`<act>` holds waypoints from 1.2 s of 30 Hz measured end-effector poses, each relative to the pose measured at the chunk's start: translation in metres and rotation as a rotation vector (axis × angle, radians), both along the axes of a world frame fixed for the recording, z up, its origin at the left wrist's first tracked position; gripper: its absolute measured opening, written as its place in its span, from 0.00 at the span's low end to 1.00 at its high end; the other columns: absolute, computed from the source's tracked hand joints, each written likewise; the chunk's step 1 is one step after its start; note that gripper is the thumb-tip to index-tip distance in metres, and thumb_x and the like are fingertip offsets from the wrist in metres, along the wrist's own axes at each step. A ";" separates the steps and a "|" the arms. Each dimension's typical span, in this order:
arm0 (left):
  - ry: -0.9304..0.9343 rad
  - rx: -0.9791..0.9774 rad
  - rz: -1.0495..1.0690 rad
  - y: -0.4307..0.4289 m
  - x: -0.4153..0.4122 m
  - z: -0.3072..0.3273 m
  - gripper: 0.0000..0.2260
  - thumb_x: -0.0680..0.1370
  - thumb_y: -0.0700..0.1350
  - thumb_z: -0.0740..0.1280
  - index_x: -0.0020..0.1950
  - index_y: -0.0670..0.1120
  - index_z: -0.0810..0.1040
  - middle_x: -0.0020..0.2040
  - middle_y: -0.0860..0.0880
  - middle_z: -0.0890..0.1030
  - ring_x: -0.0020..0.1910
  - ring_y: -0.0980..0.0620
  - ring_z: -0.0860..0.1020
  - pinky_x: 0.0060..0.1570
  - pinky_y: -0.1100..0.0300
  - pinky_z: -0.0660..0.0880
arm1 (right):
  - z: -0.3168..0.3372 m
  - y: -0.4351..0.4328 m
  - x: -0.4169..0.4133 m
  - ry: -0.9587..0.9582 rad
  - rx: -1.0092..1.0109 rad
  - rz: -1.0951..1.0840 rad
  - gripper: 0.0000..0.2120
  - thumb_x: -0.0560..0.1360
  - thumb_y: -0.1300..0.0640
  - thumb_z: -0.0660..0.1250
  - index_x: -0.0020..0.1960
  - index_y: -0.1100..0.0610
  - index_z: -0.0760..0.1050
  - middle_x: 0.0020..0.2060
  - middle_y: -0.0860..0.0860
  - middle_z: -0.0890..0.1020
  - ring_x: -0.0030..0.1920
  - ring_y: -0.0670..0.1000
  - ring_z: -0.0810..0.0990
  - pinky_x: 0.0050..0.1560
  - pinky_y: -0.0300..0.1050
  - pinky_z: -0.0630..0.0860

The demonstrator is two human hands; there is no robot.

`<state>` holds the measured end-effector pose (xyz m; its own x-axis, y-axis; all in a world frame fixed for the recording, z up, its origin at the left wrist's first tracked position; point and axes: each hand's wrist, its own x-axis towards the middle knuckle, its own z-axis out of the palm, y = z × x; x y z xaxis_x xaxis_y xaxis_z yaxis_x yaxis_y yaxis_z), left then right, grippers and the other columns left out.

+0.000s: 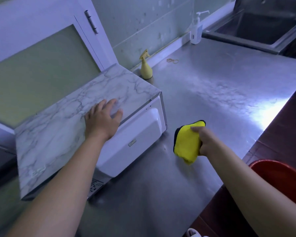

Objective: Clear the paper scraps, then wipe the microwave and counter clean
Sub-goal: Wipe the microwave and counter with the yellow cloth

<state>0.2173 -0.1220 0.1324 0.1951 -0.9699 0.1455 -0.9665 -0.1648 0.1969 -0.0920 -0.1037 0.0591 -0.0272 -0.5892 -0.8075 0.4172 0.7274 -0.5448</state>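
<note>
Grey-veined marble microwave (79, 106), yellow-and-black cloth (186, 142), red basin (280, 175)

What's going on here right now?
A person is cleaning a steel counter. The left hand rests flat on the marble-patterned top of the microwave, fingers spread. The right hand grips a yellow cloth beside the microwave, at or just above the counter. No paper scraps are visible. A yellow spray bottle, a pump bottle and some rubber bands sit near the back wall.
</note>
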 end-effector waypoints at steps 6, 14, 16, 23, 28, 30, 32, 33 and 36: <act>-0.004 -0.019 -0.001 0.000 0.001 -0.002 0.22 0.79 0.62 0.57 0.73 0.62 0.67 0.77 0.52 0.65 0.75 0.47 0.62 0.75 0.46 0.56 | 0.018 -0.031 0.018 0.258 -0.348 -0.264 0.11 0.71 0.50 0.73 0.48 0.55 0.79 0.42 0.49 0.81 0.47 0.53 0.79 0.45 0.47 0.76; 0.001 -0.033 0.019 0.000 0.000 -0.002 0.22 0.79 0.62 0.58 0.73 0.62 0.67 0.77 0.53 0.65 0.75 0.48 0.62 0.74 0.47 0.55 | 0.009 -0.016 0.124 0.405 -0.847 -0.142 0.13 0.72 0.55 0.60 0.54 0.48 0.76 0.34 0.36 0.75 0.36 0.40 0.71 0.43 0.43 0.69; -0.016 -0.032 0.012 0.000 -0.002 -0.002 0.23 0.78 0.62 0.57 0.73 0.62 0.67 0.76 0.53 0.66 0.75 0.47 0.62 0.73 0.47 0.56 | 0.006 -0.009 0.127 0.428 -0.868 -0.128 0.23 0.70 0.57 0.58 0.62 0.43 0.75 0.48 0.33 0.79 0.51 0.40 0.76 0.58 0.44 0.72; -0.046 -0.008 0.019 0.000 -0.003 0.000 0.24 0.79 0.60 0.57 0.75 0.59 0.65 0.77 0.51 0.64 0.75 0.45 0.61 0.73 0.44 0.57 | -0.019 0.013 0.121 0.673 -1.286 0.091 0.29 0.69 0.65 0.66 0.71 0.57 0.74 0.72 0.53 0.73 0.77 0.55 0.62 0.72 0.66 0.63; -0.060 -0.006 -0.003 0.002 -0.006 0.003 0.23 0.79 0.56 0.60 0.75 0.57 0.66 0.76 0.50 0.66 0.74 0.43 0.63 0.73 0.44 0.59 | -0.042 0.007 0.098 0.787 -1.548 0.253 0.29 0.67 0.69 0.67 0.69 0.62 0.75 0.70 0.55 0.74 0.76 0.62 0.63 0.72 0.67 0.62; -0.063 -0.009 -0.006 0.003 -0.006 0.004 0.22 0.80 0.58 0.59 0.75 0.57 0.66 0.76 0.50 0.66 0.73 0.43 0.64 0.72 0.44 0.60 | -0.043 0.008 0.099 0.781 -1.539 0.242 0.29 0.67 0.69 0.66 0.68 0.61 0.76 0.70 0.55 0.74 0.76 0.61 0.63 0.73 0.66 0.62; -0.060 -0.004 -0.002 0.002 -0.006 0.003 0.22 0.81 0.58 0.60 0.74 0.58 0.66 0.76 0.51 0.66 0.74 0.44 0.63 0.72 0.44 0.59 | -0.043 0.009 0.104 0.761 -1.517 0.203 0.27 0.68 0.66 0.64 0.68 0.61 0.76 0.70 0.55 0.74 0.76 0.61 0.63 0.72 0.66 0.64; -0.064 0.000 0.000 0.003 -0.006 0.003 0.22 0.81 0.58 0.60 0.74 0.58 0.66 0.76 0.51 0.66 0.74 0.44 0.63 0.73 0.43 0.58 | -0.044 0.012 0.107 0.757 -1.502 0.177 0.26 0.70 0.65 0.63 0.68 0.61 0.76 0.70 0.55 0.74 0.76 0.61 0.63 0.71 0.66 0.64; -0.065 -0.001 0.001 0.002 -0.005 0.002 0.22 0.81 0.58 0.59 0.74 0.59 0.66 0.76 0.52 0.65 0.75 0.45 0.62 0.73 0.43 0.58 | -0.052 0.022 0.112 0.740 -1.475 0.111 0.26 0.71 0.63 0.62 0.68 0.63 0.75 0.70 0.57 0.74 0.76 0.62 0.64 0.72 0.64 0.65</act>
